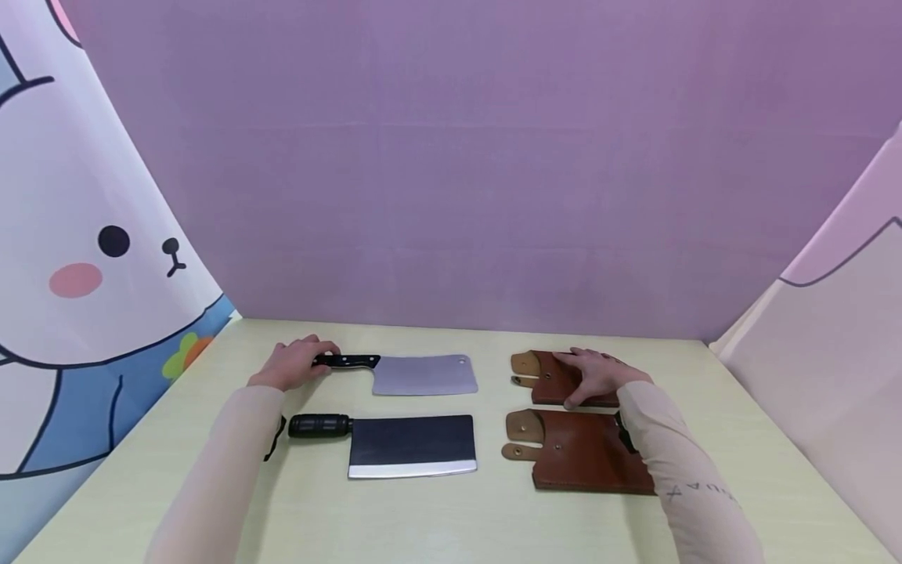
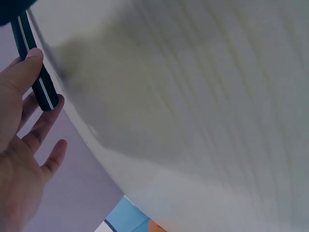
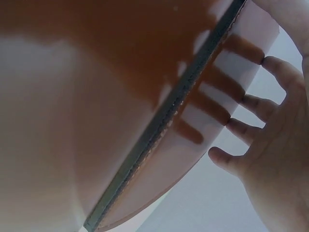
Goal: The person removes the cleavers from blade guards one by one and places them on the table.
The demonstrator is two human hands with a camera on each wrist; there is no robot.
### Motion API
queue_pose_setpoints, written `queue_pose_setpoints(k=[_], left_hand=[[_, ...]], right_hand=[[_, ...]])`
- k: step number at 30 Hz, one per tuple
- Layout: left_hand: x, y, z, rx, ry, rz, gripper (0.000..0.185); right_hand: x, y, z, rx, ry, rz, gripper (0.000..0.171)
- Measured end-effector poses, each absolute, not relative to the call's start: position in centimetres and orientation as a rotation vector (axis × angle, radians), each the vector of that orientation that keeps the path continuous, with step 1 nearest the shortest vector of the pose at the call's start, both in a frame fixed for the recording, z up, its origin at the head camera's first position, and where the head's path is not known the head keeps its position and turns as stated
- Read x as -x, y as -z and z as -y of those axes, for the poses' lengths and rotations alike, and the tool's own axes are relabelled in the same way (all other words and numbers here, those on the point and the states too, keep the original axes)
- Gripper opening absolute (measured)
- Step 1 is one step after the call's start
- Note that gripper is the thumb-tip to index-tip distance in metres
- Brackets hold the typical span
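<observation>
The left hand (image 1: 292, 362) rests with loosely spread fingers on the black handle of the far cleaver (image 1: 405, 374), its steel blade flat on the table (image 1: 437, 517). The right hand (image 1: 597, 374) lies flat, fingers straight, on the far brown leather sheath (image 1: 546, 376).

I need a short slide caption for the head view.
Left hand on far cleaver's handle; right hand on far leather sheath.

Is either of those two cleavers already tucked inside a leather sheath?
No, both cleavers lie bare on the table, apart from the two brown sheaths on the right.
</observation>
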State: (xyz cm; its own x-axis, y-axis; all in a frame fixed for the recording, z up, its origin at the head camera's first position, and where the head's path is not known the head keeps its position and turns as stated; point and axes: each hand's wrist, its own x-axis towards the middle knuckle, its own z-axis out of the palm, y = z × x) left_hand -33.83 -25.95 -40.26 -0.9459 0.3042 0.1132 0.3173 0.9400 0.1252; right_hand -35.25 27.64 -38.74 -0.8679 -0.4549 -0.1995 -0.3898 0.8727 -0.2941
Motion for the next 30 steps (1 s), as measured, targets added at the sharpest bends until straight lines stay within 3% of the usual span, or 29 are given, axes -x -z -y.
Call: queue_pose_setpoints(k=[13,30], left_hand=[[33.38,40.13,25.88,0.49,0.225,3.01,0.031],[32.89,39.87,26.2,0.5,0.261,3.049,0.047]], right_hand=[[35.49,38.99,-27.69,0.62,0.31,-2.798,0.093],[34.95,39.03,-28.12,0.744,0.285,-2.851,0.091]])
